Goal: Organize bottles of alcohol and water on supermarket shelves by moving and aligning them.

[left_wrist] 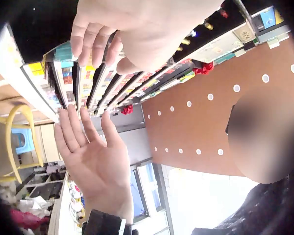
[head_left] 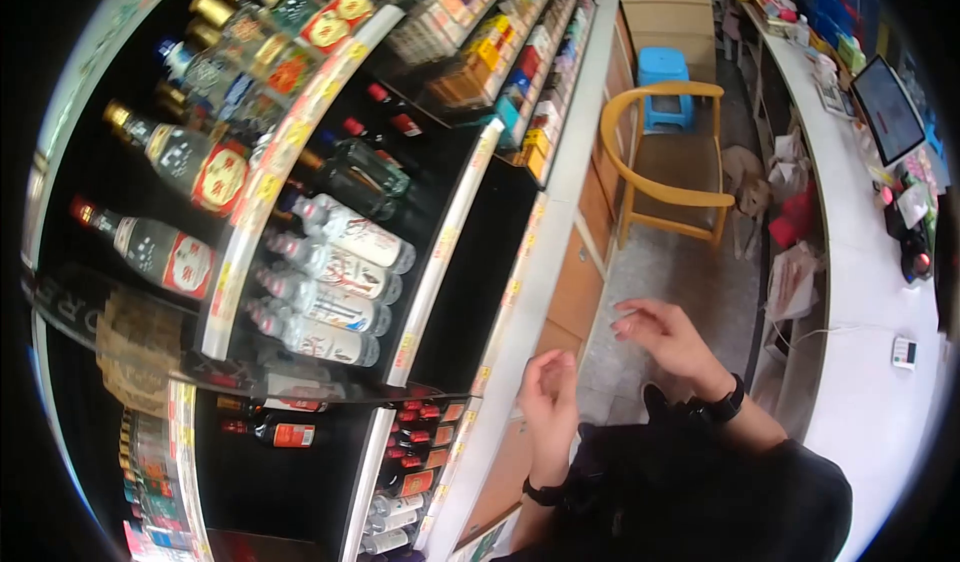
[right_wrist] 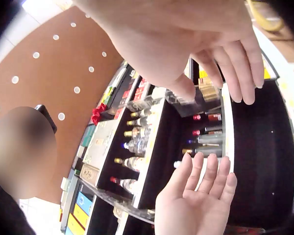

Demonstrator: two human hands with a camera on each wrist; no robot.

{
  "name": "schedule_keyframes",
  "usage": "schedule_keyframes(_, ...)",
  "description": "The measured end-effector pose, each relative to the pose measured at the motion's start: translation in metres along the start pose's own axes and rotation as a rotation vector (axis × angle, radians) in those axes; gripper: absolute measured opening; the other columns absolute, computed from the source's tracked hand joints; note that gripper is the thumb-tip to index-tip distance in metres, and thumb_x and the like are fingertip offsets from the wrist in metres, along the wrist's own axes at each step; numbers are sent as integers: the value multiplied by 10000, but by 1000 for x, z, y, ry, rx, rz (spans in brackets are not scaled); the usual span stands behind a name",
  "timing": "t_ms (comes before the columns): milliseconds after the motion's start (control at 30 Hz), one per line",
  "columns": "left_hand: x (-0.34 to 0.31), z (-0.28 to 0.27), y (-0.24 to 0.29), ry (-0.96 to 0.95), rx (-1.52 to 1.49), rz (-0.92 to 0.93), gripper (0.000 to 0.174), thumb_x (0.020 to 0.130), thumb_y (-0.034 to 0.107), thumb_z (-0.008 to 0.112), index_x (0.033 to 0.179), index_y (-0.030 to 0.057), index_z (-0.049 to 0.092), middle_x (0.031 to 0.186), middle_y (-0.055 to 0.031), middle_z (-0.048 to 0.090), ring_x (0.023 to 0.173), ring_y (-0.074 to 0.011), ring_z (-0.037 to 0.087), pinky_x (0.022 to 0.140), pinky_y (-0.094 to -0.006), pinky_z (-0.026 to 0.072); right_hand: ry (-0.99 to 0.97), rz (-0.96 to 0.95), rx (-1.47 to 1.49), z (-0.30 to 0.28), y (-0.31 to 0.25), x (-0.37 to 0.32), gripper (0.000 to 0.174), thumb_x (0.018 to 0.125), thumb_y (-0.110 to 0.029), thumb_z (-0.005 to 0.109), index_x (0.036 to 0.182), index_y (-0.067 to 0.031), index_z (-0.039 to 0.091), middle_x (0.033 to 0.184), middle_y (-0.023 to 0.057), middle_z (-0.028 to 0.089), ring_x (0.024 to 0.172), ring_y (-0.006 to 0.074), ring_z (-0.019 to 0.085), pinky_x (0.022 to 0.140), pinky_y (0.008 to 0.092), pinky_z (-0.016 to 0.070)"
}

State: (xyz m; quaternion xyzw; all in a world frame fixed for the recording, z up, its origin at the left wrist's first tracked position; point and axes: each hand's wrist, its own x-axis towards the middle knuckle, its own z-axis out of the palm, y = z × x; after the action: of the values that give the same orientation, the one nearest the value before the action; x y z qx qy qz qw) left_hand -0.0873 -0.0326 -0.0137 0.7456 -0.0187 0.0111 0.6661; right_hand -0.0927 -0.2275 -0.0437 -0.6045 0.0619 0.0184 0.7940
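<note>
Both hands hover in the air with nothing in them. In the head view the left hand is beside the white counter ledge, palm turned inward, its fingers loosely bent. The right hand is a little higher and to the right, above the grey floor, fingers relaxed. A gap separates the two hands. The left wrist view shows the right hand with palm and fingers spread, facing the left hand. From the right wrist, the left hand appears palm up below the right hand.
Shelves at the left hold clear bottles, liquor bottles and small boxes. A wooden chair and blue stool stand in the aisle, a dog beside them. The right counter bears a monitor.
</note>
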Motion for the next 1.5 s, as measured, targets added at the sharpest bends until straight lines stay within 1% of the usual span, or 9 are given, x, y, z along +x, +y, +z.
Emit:
schedule_keyframes(67, 8, 18, -2, -55, 19, 34, 189, 939, 85, 692, 1083, -27, 640, 969, -87, 693, 904, -116, 641, 810, -254, 507, 74, -46, 83, -18, -10, -3, 314, 990, -136, 626, 1247, 38, 578, 1049, 113, 696, 985, 178, 666, 905, 307, 520)
schedule_keyframes(300, 51, 46, -8, -218, 58, 36, 206, 937, 105, 696, 1087, -32, 657, 946, -97, 703, 839, -116, 651, 760, -254, 517, 149, -58, 93, -40, -16, 28, 294, 971, -119, 648, 1215, 39, 600, 989, 75, 701, 940, 159, 669, 870, 300, 519)
schedule_keyframes(500, 105, 38, -16, -140, 87, -14, 209, 951, 109, 681, 1109, -24, 650, 938, -93, 703, 824, -116, 648, 769, -258, 517, 120, -68, 113, -26, -9, 97, 273, 968, -96, 643, 1195, 50, 604, 991, 87, 703, 936, 166, 672, 852, 309, 536)
schedule_keyframes(800, 206, -5, -22, -49, -250, -73, 320, 1059, 260, 505, 1090, -26, 644, 956, -84, 688, 872, -143, 645, 794, -286, 499, -59, -117, -74, 41, -52, 238, 338, 908, -47, 706, 1215, 39, 594, 1006, 67, 674, 979, 145, 643, 908, 298, 503)
schedule_keyframes(900, 225, -21, -20, 1, -219, -38, 320, 1052, 269, 519, 1099, -21, 647, 959, -92, 690, 879, -148, 648, 792, -291, 499, -218, -577, -168, 74, -77, 287, 463, 861, 10, 714, 1295, 4, 553, 1044, 71, 677, 1060, 170, 621, 1004, 330, 438)
schedule_keyframes(1067, 239, -43, -17, 81, -185, -25, 317, 1040, 278, 541, 1106, -12, 651, 964, -98, 695, 888, -157, 655, 787, -290, 500, -130, -727, -366, 126, -92, 368, 598, 806, -89, 809, 1331, -28, 531, 1163, 105, 671, 1109, 196, 630, 954, 343, 499)
schedule_keyframes(1133, 245, -49, -20, 109, -197, -32, 309, 1037, 274, 550, 1114, -8, 649, 972, -94, 696, 891, -158, 657, 790, -291, 501, -52, -599, -614, 142, -104, 395, 788, 813, -292, 815, 1438, -36, 408, 1271, 216, 614, 1186, 319, 611, 977, 406, 500)
schedule_keyframes(1267, 258, -47, -15, 162, -219, -48, 298, 1033, 269, 562, 1125, -2, 647, 983, -89, 696, 900, -157, 657, 799, -287, 498, -35, -515, -852, 165, -116, 451, 884, 826, -395, 770, 1476, 10, 327, 1397, 299, 502, 1263, 429, 536, 1045, 444, 451)
schedule_keyframes(1500, 274, -38, -4, 178, -249, 1, 230, 1008, 193, 613, 1137, 4, 639, 1010, -60, 689, 946, -128, 635, 873, -271, 480, -240, -585, -810, 168, -97, 579, 972, 799, -460, 788, 1506, 3, 309, 1317, 313, 575, 1260, 414, 553, 1043, 414, 453)
